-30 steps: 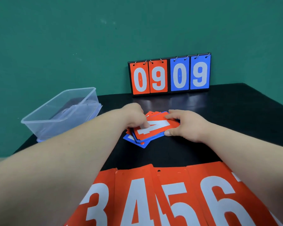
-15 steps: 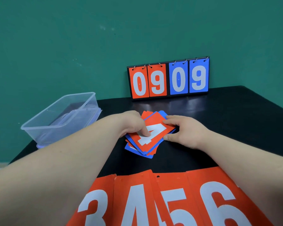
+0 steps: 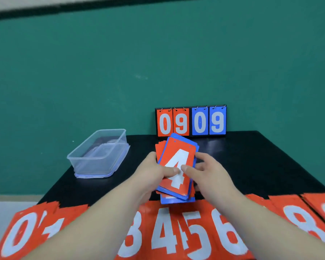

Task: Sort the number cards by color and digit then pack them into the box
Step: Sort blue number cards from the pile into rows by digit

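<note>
A mixed stack of red and blue number cards (image 3: 178, 160) is lifted above the black table, with a red 4 on top. My left hand (image 3: 154, 173) grips the stack's left side, thumb across the 4. My right hand (image 3: 206, 173) holds the right side, thumb pressing the top card. A row of red cards (image 3: 163, 231) lies along the table's near edge, showing 0, 1, 3, 4, 5, 6 and 8. The clear plastic box (image 3: 99, 152) stands open at the table's left, resting on its lid.
A flip scoreboard (image 3: 190, 121) showing red 09 and blue 09 stands against the green wall at the back. The black table (image 3: 251, 156) has bare surface to the right of my hands.
Both hands have picked the stack up off the table and turned it upright toward me. The view has tilted up, showing more red cards in the near row.
</note>
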